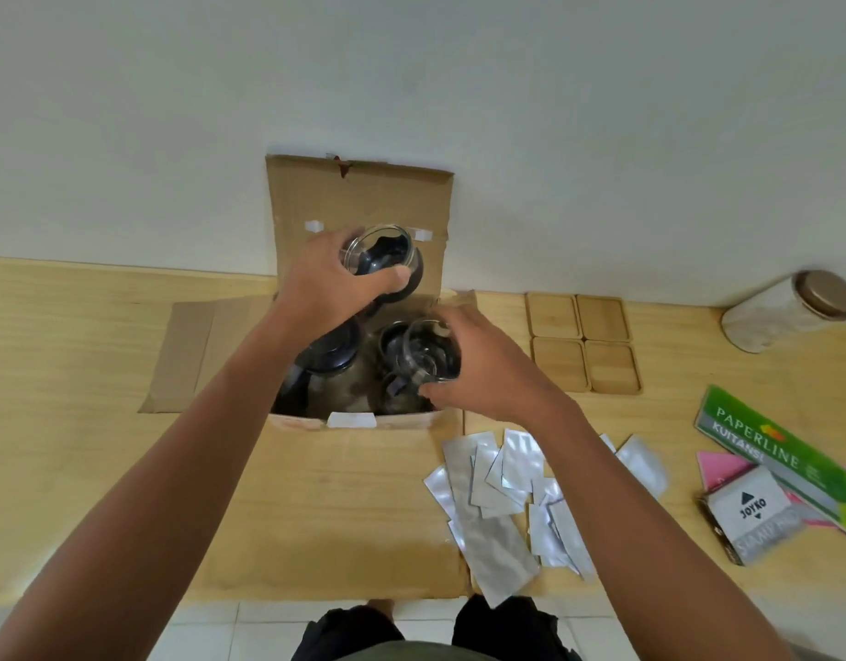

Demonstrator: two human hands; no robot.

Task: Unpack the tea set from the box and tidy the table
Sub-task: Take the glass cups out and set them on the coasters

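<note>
Over open box (pixel 359 202), left hand (pixel 332 283) grips glass cup (pixel 380 252), lifted clear; right hand (pixel 478 369) fingers wrapped round second glass cup (pixel 425 355), low inside. Unpacking underway. Next: set both on worktop (pixel 77 336), likely near wooden coasters (pixel 583 343).

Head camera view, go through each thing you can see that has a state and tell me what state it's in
Cardboard box: open, flaps spread.
Left hand: gripping a glass cup, lifted above the box.
Right hand: gripping a second glass cup at the box mouth.
Wooden coasters: four, laid flat in a square.
Jar: on its side, lid on.
Silver pouches: scattered, overlapping.
</note>
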